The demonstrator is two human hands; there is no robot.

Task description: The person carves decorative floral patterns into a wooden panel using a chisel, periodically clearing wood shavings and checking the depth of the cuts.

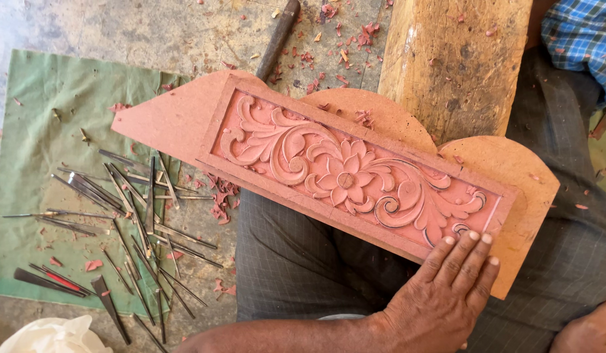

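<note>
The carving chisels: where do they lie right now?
In the head view, the chisels lie scattered on the green cloth at left, beside the carved panel.

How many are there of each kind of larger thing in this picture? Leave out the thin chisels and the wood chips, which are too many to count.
Carved reddish panel: 1
Wooden block: 1
Green cloth: 1
Dark tool handle: 1
White bag: 1
Hands: 2, left hand flat on the panel, right hand at the frame corner
Total: 7
</note>
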